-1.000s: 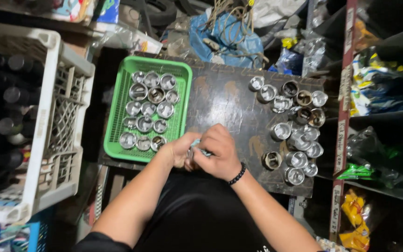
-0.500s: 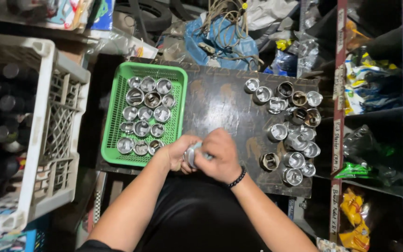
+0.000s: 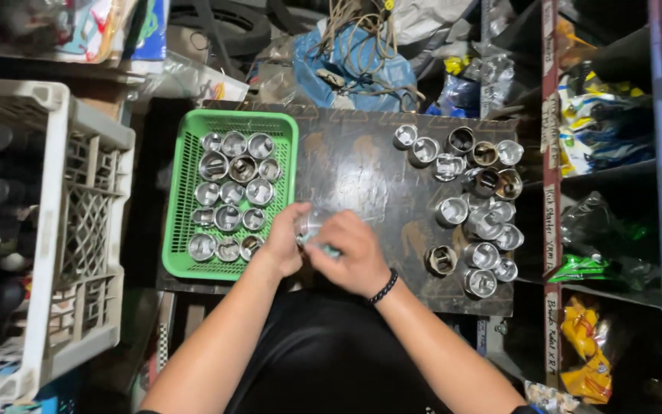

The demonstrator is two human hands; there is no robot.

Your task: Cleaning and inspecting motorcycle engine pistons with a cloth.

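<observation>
Both my hands meet over the near edge of a dark worn board (image 3: 362, 165). My left hand (image 3: 285, 239) grips a shiny metal cylinder, a piston (image 3: 309, 225), by its side. Against the same piston my right hand (image 3: 352, 254), with a black bead bracelet at the wrist, presses a small pale blue-green thing that is mostly hidden. Just left of my hands a green plastic basket (image 3: 184, 172) holds several similar metal pistons standing on end. On the board's right side stands a loose cluster of pistons (image 3: 478, 201), some bright and some darkened.
A white plastic crate (image 3: 78, 230) with dark bottles stands at the left. Shelves (image 3: 549, 153) with packaged goods run down the right side. Blue plastic sheeting, cords and a tyre lie beyond the board's far edge.
The view has shifted slightly. My hands stay together on the piston at the board's near edge, turning it a little.
</observation>
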